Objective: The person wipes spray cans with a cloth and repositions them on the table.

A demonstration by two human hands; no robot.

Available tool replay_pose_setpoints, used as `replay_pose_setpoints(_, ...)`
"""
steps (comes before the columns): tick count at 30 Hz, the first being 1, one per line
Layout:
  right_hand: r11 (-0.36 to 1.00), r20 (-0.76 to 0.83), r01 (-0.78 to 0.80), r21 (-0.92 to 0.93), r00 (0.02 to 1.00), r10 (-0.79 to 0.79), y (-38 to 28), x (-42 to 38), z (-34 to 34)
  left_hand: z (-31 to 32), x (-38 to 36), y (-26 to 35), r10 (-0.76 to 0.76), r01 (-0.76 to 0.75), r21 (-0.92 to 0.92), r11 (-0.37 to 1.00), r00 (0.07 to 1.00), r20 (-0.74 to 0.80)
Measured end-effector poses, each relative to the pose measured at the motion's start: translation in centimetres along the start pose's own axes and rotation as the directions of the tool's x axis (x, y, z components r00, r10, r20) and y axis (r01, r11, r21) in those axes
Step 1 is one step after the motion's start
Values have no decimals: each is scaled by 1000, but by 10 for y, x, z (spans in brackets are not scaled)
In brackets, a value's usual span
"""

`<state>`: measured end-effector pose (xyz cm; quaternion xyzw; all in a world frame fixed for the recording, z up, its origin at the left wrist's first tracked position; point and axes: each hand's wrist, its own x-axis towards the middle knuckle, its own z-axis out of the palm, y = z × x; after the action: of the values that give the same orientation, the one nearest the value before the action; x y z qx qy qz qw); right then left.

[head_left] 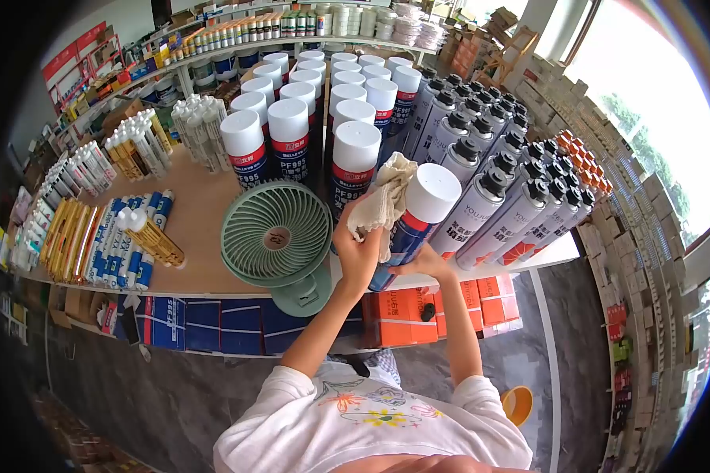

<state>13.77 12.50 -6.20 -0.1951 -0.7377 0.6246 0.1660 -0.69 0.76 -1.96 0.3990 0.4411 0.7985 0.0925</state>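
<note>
L hand [358, 254] grips beige cloth rag [388, 195], R hand [427, 263] white-capped blue can [431, 197]; round green plastic fan [276, 235] nr L, black-topped grey cans [481, 206] crowd R.

The rag [388, 193] is rough, matt cloth. The near can's cap [434, 194] looks like smooth plastic, softly glossy. The desk fan [277, 235], left, is matt green plastic. The orange cartons [406, 318] below look like smooth, slightly glossy cardboard.

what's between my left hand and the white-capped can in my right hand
A crumpled beige cloth, gripped by your left hand, lies between it and the white-capped can, as the head view shows.
</note>
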Motion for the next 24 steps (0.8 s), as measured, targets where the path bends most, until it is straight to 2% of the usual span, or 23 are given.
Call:
replay_pose_setpoints(2, 990, 107, 11, -139, 994, 4, 6, 5, -11, -2, -5, -2, 45, -45, -9, 999, 999, -24)
replay_pose_setpoints(3, 995, 116, -69, -73, 990, 77, 5, 6, -14, -2, -7, -1, 38, -38, -8, 999, 999, -21)
replay_pose_setpoints(6, 992, 185, -64, -112, 979, 84, 1, 9, -23, -6, -9, 2, 22, -22, -3, 1000, 999, -27)
replay_pose_setpoints(7, 989, 237, -115, -96, 962, 135, -15, 7, -22, -7, -10, 1, 24, -23, 9, 1000, 1000, -21)
replay_pose_setpoints(8, 989, 230, -114, -91, 964, 132, -21, 7, -21, -7, -12, 0, 23, -23, 8, 1000, 1000, -12)
replay_pose_setpoints(10, 965, 267, -134, -225, 944, 193, -30, 9, -23, -6, -13, -1, 36, -36, 3, 999, 998, -56)
replay_pose_setpoints(14, 954, 218, -125, -274, 958, 188, -53, 10, -21, -8, -15, -7, 87, -85, 59, 995, 995, -47)
replay_pose_setpoints(17, 928, 224, -217, -302, 930, 290, -59, 10, -20, -9, -16, -6, 54, -52, 39, 998, 998, -44)
replay_pose_setpoints(19, 967, 211, -38, -253, 973, 93, -35, 10, -21, -9, -16, -1, 46, -44, 63, 997, 998, -31)
replay_pose_setpoints(20, 967, 211, -37, -251, 973, 92, -28, 8, -19, -11, -17, -2, 46, -44, 65, 997, 999, -29)
replay_pose_setpoints(22, 999, 107, 24, -24, 994, -21, -23, 2, -8, -13, -17, -3, 26, -25, 47, 999, 999, -29)
replay_pose_setpoints(23, 989, 28, 66, -131, 998, -62, -20, 0, -2, -14, -17, -3, 29, -27, 49, 998, 999, -29)
replay_pose_setpoints(24, 989, 30, 70, -132, 997, -66, -16, -3, 8, -14, -16, -1, 19, -17, 49, 999, 1000, -23)
